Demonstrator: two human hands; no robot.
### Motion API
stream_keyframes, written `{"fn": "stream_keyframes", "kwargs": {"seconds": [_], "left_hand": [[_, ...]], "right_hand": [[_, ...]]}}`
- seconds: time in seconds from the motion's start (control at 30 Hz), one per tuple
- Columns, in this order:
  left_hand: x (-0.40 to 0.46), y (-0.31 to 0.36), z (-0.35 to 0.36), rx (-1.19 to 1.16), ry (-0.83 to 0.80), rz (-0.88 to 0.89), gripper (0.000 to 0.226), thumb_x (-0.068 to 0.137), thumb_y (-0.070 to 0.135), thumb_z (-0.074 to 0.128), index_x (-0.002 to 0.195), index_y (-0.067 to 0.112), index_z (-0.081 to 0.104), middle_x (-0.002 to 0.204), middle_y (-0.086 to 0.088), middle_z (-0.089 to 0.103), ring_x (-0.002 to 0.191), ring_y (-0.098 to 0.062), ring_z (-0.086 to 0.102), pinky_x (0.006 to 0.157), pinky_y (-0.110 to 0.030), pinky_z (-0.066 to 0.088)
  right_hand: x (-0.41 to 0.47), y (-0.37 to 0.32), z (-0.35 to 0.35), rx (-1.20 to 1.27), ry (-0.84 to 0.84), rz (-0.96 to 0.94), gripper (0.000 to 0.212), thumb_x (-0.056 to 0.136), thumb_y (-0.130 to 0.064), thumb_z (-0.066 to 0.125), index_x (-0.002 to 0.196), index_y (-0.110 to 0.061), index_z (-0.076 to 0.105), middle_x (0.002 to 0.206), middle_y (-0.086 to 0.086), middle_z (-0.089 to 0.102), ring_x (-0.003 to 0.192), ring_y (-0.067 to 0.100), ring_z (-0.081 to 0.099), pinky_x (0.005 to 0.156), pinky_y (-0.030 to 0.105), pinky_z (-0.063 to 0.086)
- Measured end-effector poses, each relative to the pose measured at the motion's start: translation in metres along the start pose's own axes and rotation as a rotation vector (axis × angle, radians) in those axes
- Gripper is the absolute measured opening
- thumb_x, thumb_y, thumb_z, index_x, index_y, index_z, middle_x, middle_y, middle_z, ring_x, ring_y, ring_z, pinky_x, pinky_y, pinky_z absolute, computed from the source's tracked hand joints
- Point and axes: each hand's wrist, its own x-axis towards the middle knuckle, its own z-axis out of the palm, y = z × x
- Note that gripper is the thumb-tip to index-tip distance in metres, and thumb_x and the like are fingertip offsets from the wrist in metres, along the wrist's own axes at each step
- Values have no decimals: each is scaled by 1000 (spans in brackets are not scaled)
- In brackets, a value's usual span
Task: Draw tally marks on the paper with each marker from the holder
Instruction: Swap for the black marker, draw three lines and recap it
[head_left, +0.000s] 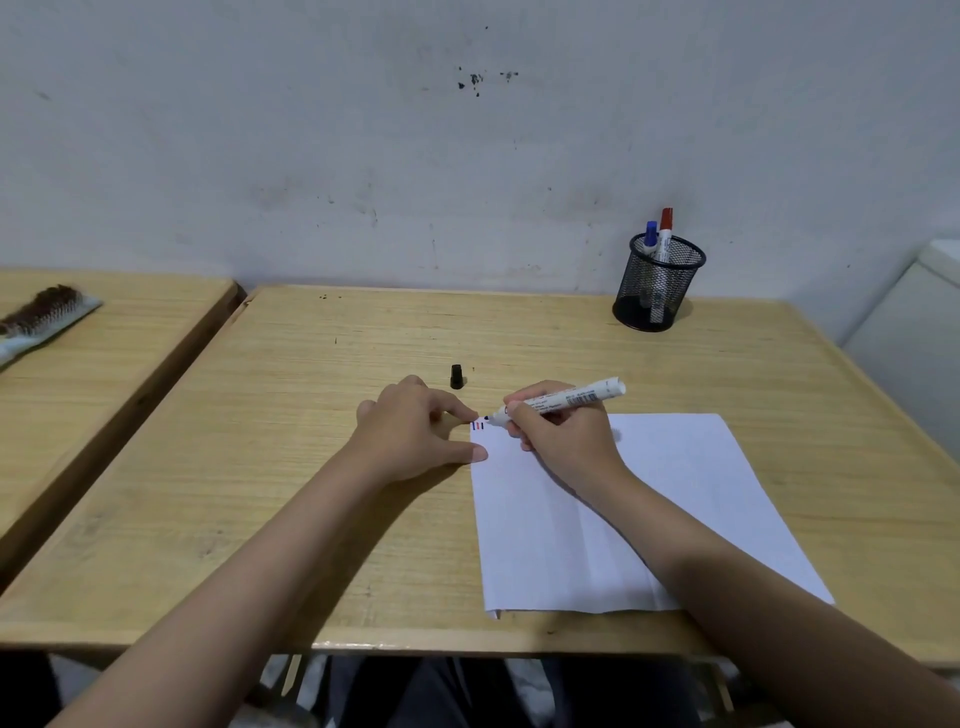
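A white sheet of paper lies on the wooden desk. At its top left corner sit small red, blue and black tally marks. My right hand grips an uncapped black marker, its tip at the paper's corner beside the marks. My left hand rests on the desk, fingertips touching the paper's left edge, holding nothing. The black cap stands upright just beyond my left hand. A black mesh holder at the back right holds a blue marker and a red marker.
A second wooden desk adjoins on the left, with a brush-like object on it. A white wall runs behind both desks. A white cabinet stands at the right edge.
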Motion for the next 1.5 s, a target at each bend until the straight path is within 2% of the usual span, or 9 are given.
{"fn": "stream_keyframes", "kwargs": {"seconds": [0.17,0.33,0.53,0.63,0.77,0.93,1.1,1.23,1.5], "left_hand": [[3,0,-1,-1,22,86,40,61,53,76,97,42,65,99,7,48,97,-11,48,90,-37,33],[18,0,0,-21,192,195,36,76,41,67,110,29,63,106,5,52,104,-15,50,91,-40,38],[48,1,3,17,168,122,27,85,7,53,106,16,67,107,-5,61,98,-26,60,81,-40,50],[52,4,1,-117,192,94,20,82,4,59,96,12,70,98,-7,68,90,-23,63,80,-33,50],[42,17,-12,-696,153,13,11,77,8,70,82,18,71,87,-7,73,82,-18,68,78,-29,52],[27,37,-23,-1036,65,31,13,78,1,68,83,13,70,74,-3,71,72,-11,67,82,-31,51],[21,52,-26,-1135,0,61,14,78,-1,66,86,10,70,77,-6,70,73,-12,68,82,-25,54],[16,60,-27,-1110,-36,124,13,77,0,67,86,10,71,78,-5,72,75,-15,68,78,-23,55],[6,75,-36,-1160,49,220,14,71,2,69,83,8,71,75,-2,75,73,-17,69,81,-27,57]], "right_hand": [[6,-7,-3,266,66,84,6,84,-7,63,83,-4,69,65,7,67,59,14,60,57,29,51],[4,-13,-6,404,91,163,7,83,-6,63,82,-2,68,62,9,65,57,16,53,56,29,48],[3,-19,-9,479,108,220,7,83,-5,61,84,-3,68,63,11,62,53,14,50,55,29,47],[3,-22,-11,498,123,229,7,83,-7,62,85,-4,68,64,10,63,53,13,51,57,30,47],[4,-31,-20,526,173,132,6,85,-9,62,86,-7,67,67,9,65,56,13,53,57,30,46],[-2,-47,-27,515,195,-46,9,86,-5,60,79,-12,58,63,6,66,56,13,56,58,29,48],[-9,-58,-31,467,158,-125,13,86,-3,60,76,-11,57,59,2,66,54,12,57,55,25,48],[-11,-64,-34,386,96,-188,6,85,-2,62,81,-3,58,66,12,66,53,12,59,55,26,49],[-14,-74,-38,420,6,-311,6,84,-2,64,81,-5,60,69,8,70,58,12,65,56,23,51]]}}
